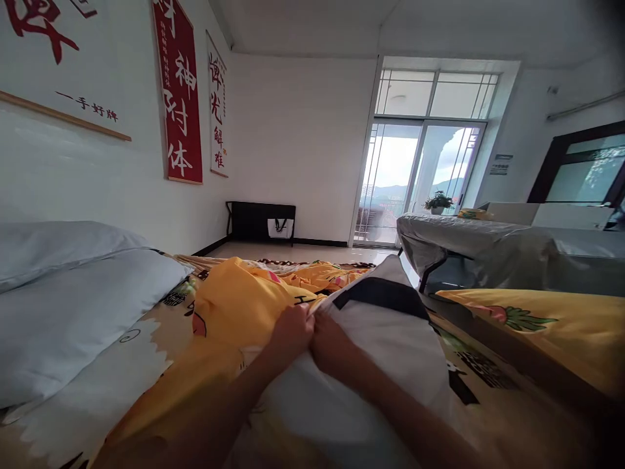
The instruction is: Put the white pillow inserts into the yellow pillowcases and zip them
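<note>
Both hands, left hand (291,331) and right hand (328,344), pinch the yellow cover's (234,312) edge against the white pillow (390,339) on the bed (488,371), where, seemingly, a thin grip could slip free.

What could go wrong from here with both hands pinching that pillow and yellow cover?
1. The left hand and right hand grip close together at one spot, so the yellow cover may bunch or slip off the white pillow.
2. The fingertips are buried in fabric, so the hold is hard to judge.
3. Loose cover draped on the bed could snag.
</note>
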Demonstrator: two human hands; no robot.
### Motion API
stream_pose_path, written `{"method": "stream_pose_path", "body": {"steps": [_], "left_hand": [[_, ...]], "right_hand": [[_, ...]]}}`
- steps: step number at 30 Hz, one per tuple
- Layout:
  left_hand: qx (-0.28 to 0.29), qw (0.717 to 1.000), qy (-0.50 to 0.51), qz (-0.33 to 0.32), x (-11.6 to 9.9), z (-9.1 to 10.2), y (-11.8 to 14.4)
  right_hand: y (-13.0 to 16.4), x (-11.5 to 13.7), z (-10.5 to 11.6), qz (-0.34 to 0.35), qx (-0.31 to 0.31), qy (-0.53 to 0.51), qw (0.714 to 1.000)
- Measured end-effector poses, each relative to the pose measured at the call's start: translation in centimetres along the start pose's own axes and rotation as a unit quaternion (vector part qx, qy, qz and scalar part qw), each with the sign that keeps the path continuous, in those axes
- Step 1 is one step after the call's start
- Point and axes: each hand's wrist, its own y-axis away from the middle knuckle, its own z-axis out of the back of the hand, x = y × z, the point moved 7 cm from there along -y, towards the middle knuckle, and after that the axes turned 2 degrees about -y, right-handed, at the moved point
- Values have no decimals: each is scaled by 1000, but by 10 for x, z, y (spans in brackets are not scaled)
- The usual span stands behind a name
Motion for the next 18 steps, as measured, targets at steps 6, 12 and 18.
{"method": "stream_pose_path", "body": {"steps": [6,12,18], "left_hand": [[-10,999,2,-37,-11,-6,9],[12,992,-35,-119,-72,-31,36],[-34,975,19,-217,-46,-16,77]], "right_hand": [[-1,-35,96,-34,-20,-173,984],[-105,-49,80,-147,27,-114,982],[-129,-22,19,-72,104,-193,973]]}}
